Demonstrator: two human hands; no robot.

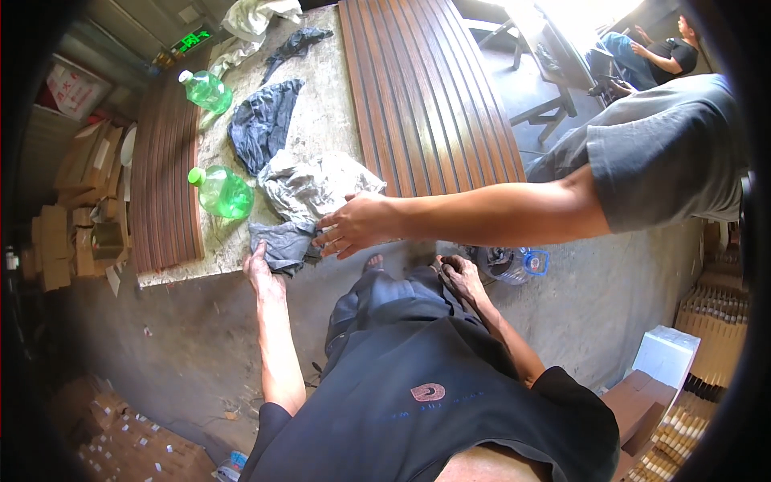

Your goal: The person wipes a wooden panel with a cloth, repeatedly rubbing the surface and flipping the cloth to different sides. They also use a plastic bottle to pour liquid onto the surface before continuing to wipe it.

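My left hand grips the lower left edge of a grey cloth at the near edge of the worktable. Down by my right thigh is my right hand, its fingers curled in; whether anything is inside them I cannot make out. From the right reaches a co-worker's bare forearm, and that hand lies with fingers spread by the grey cloth and a crumpled white cloth. Behind them lies a dark blue-grey cloth. Two green-capped bottles with green liquid lie or lean left of the cloths.
Brown grooved panels cover the table's right part, and another grooved panel lies along its left. A clear plastic jug is on the floor beyond my right hand. Cardboard boxes stand left. A person sits at far right.
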